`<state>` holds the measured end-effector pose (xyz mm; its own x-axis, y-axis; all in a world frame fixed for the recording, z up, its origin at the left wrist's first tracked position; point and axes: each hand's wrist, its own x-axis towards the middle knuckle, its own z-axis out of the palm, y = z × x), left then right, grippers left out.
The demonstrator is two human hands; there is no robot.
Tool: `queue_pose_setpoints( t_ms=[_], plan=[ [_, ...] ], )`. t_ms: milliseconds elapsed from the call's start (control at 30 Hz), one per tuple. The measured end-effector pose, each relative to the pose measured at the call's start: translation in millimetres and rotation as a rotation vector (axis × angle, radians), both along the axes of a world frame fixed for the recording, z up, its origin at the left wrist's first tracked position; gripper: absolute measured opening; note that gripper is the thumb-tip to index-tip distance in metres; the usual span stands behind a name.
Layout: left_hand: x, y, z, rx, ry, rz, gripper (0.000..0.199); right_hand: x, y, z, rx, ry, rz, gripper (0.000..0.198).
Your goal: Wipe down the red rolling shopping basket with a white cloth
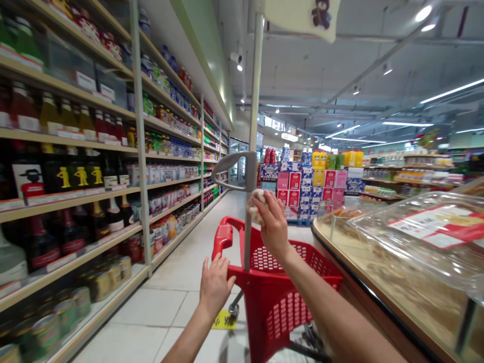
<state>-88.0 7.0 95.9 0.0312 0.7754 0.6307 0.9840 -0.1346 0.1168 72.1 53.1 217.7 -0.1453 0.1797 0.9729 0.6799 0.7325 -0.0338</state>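
Observation:
A red shopping cart point(264, 302) stands in front of me, with a tall grey pole point(256, 101) rising from its near side. My right hand point(274, 222) is closed around a crumpled whitish cloth point(256, 206) and presses it to the pole. Just above that cloth, a grey loop-shaped holder point(234, 174) is fixed to the pole. My left hand point(215, 283) rests at the cart's red handle point(222, 239), its fingers stretched out and apart. A cream-coloured sign point(291, 15) with a small bear picture tops the pole.
Shelves point(71, 204) of bottles and cans line the left side. A counter point(342, 247) with clear plastic lids point(419, 237) borders the cart on the right. Ahead, stacked boxed goods point(295, 191) stand beyond the tiled floor point(170, 282). A yellow floor sticker point(223, 320) lies beneath the cart.

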Motion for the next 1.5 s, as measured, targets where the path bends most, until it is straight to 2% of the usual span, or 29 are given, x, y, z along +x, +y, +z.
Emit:
queue_pose_setpoints(
  t_ms=[33, 67, 100, 133, 200, 333, 400, 500, 567, 667, 733, 833, 967, 1000, 1133, 1200, 1333, 1400, 1500],
  plan=[
    [2.4, -3.4, 0.9, 0.01, -0.009, -0.001, 0.03, -2.7, 3.4, 14.4, 0.025, -0.08, 0.002, 0.034],
    [4.6, -6.7, 1.7, 0.019, -0.015, -0.004, 0.029, -4.2, 6.4, 20.2, 0.035, -0.166, 0.011, 0.033],
    [6.9, -9.8, 2.4, 0.026, -0.019, -0.006, 0.028, -4.1, 8.1, 17.5, 0.032, -0.263, 0.033, 0.032],
    [9.3, -12.9, 2.9, 0.031, -0.023, -0.008, 0.026, -2.4, 8.0, 7.3, 0.021, -0.359, 0.06, 0.032],
    [15.6, -19.2, 2.6, 0.035, -0.027, -0.014, 0.025, 5.7, 1.6, -28.3, -0.005, -0.519, 0.116, 0.034],
    [32.8, -35.5, 0.2, 0.053, -0.046, -0.029, 0.022, 32.6, -24.7, -102.5, -0.075, -0.65, 0.183, 0.039],
    [38.4, -43.1, 1.6, 0.07, -0.06, -0.069, 0.02, 46.3, -36.6, -122.5, -0.133, -0.661, 0.197, 0.041],
    [35.2, -45.4, 8.3, 0.072, -0.093, -0.201, 0.023, 62.2, -50.0, -135.2, -0.202, -0.572, 0.172, 0.038],
    [28.4, -39.6, 11.7, 0.046, -0.118, -0.222, 0.028, 67.4, -59.5, -139.9, -0.248, -0.451, 0.17, 0.036],
    [27.5, -27.3, 7.6, -0.024, -0.123, -0.165, 0.033, 64.3, -77.8, -146.1, -0.33, -0.194, 0.192, 0.035],
    [39.0, -23.4, -0.5, -0.032, -0.11, -0.152, 0.036, 57.1, -89.5, -147.8, -0.387, -0.038, 0.196, 0.036],
    [65.9, -28.2, -12.0, 0.044, -0.073, -0.195, 0.035, 51.3, -101.3, -142.2, -0.41, 0.091, 0.157, 0.034],
    [85.4, -36.0, -12.2, 0.09, 0.003, -0.368, 0.033, 74.3, -110.6, -122.0, -0.443, 0.06, 0.13, 0.027],
    [85.5, -34.9, -10.0, 0.085, 0.005, -0.37, 0.034, 84.5, -112.4, -116.9, -0.469, 0.056, 0.117, 0.027],
    [84.6, -24.5, -2.8, 0.042, -0.06, -0.182, 0.04, 116.3, -115.6, -108.9, -0.498, 0.117, -0.038, 0.029],
    [91.6, -23.4, -2.3, 0.034, -0.059, -0.19, 0.042, 117.0, -113.6, -114.0, -0.473, 0.104, -0.134, 0.03],
    [114.3, -37.6, 0.8, 0.027, -0.048, -0.324, 0.038, 97.4, -105.2, -127.3, -0.399, 0.012, -0.26, 0.033],
    [124.9, -47.6, 8.1, -0.001, -0.092, -0.377, 0.037, 89.9, -101.9, -129.4, -0.405, 0.037, -0.248, 0.039],
    [141.9, -57.5, 22.6, -0.037, -0.213, -0.404, 0.041, 90.2, -98.9, -128.8, -0.443, 0.128, -0.147, 0.055]
  ],
)
